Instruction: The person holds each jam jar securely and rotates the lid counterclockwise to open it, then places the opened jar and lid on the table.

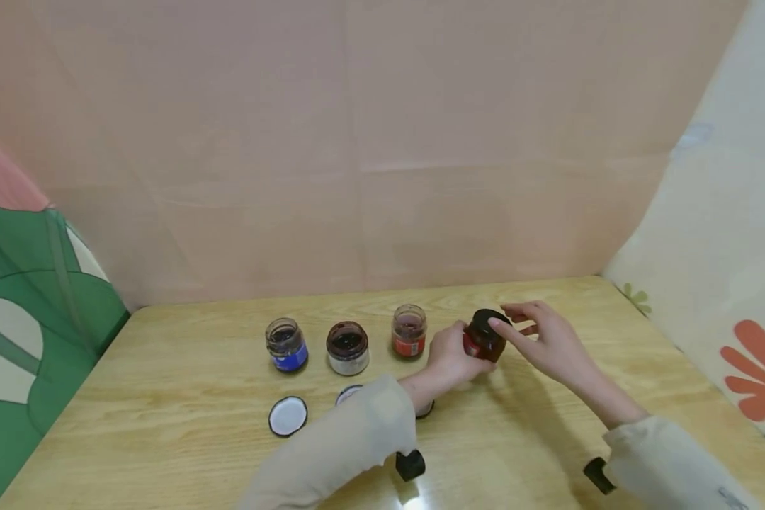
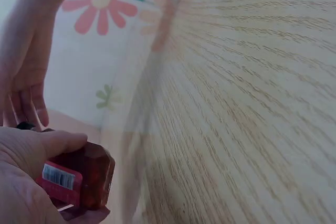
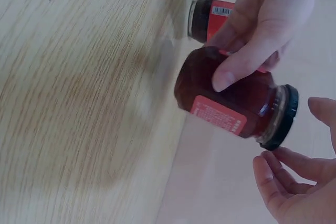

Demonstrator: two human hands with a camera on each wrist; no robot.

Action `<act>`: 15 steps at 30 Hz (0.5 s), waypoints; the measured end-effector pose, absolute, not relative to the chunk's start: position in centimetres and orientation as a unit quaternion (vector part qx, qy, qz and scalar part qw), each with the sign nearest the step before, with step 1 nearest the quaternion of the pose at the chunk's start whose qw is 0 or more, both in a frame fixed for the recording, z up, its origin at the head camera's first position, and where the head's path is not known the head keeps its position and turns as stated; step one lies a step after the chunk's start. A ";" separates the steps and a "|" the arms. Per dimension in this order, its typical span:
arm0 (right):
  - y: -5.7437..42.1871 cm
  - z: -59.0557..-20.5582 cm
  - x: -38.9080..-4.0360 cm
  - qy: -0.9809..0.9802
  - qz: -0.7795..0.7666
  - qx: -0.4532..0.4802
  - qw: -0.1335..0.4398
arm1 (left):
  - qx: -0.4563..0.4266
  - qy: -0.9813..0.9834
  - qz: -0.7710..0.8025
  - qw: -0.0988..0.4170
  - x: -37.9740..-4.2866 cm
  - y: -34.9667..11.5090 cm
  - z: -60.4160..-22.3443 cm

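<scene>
My left hand [image 1: 449, 355] grips a jar of dark red contents [image 1: 492, 348] above the right part of the table. The jar is tilted, with a black lid [image 1: 487, 321] on its mouth. In the right wrist view, a red label [image 3: 218, 115] and the left thumb show on its side. Beside the lid is my right hand [image 1: 548, 346], its fingers loosely bent and spread. Its fingertips [image 3: 268, 155] lie close to the lid's rim, and its thumb stands apart there; whether they touch is hard to tell.
On the wooden table [image 1: 166, 389] stand three lidless jars: one blue-labelled [image 1: 290, 358], one white-labelled [image 1: 348, 363] and one red-labelled [image 1: 409, 345]. A lid [image 1: 287, 416] lies white side up before them. Two more lids are partly hidden by the left arm.
</scene>
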State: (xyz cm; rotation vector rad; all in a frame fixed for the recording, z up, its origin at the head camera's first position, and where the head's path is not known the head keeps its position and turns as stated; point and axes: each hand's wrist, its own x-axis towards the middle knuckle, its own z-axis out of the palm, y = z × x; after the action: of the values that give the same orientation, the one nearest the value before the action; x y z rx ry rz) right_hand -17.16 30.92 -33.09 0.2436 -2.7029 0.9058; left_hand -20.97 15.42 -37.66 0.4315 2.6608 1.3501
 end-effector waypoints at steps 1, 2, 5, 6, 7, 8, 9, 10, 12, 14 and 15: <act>30.9 -33.0 -17.2 -0.936 0.313 0.086 0.139 | 0.147 0.879 0.450 0.062 -20.9 15.2 -37.6; 30.9 -33.0 -17.1 -0.936 0.311 0.087 0.138 | 0.150 0.876 0.454 0.060 -20.8 15.0 -37.5; 30.9 -32.9 -16.9 -0.936 0.312 0.087 0.139 | 0.161 0.874 0.457 0.046 -20.5 14.6 -37.4; 30.9 -32.9 -16.8 -0.935 0.313 0.087 0.141 | 0.163 0.873 0.457 0.041 -20.4 14.5 -37.4; 30.9 -32.9 -16.7 -0.935 0.315 0.085 0.142 | 0.169 0.874 0.454 0.033 -20.3 14.4 -37.4; 31.0 -32.8 -16.6 -0.934 0.318 0.082 0.141 | 0.172 0.875 0.451 0.026 -20.1 14.3 -37.4; 31.0 -32.7 -16.5 -0.933 0.321 0.081 0.139 | 0.175 0.876 0.449 0.020 -20.0 14.3 -37.3; 31.1 -32.7 -16.4 -0.933 0.323 0.079 0.135 | 0.178 0.875 0.449 0.018 -19.9 14.2 -37.3; 31.2 -32.6 -16.4 -0.933 0.327 0.077 0.127 | 0.185 0.874 0.449 0.013 -19.8 14.0 -37.3; 31.4 -32.5 -16.3 -0.934 0.329 0.073 0.118 | 0.197 0.872 0.449 0.006 -19.7 13.7 -37.3; 31.5 -32.4 -16.3 -0.935 0.330 0.071 0.113 | 0.206 0.871 0.447 0.000 -19.6 13.6 -37.3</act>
State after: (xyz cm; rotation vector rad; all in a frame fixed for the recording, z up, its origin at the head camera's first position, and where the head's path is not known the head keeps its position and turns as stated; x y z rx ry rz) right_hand -16.27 31.46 -32.44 0.2077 -2.7414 0.9669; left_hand -19.63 13.58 -37.35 0.6460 2.7349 1.4034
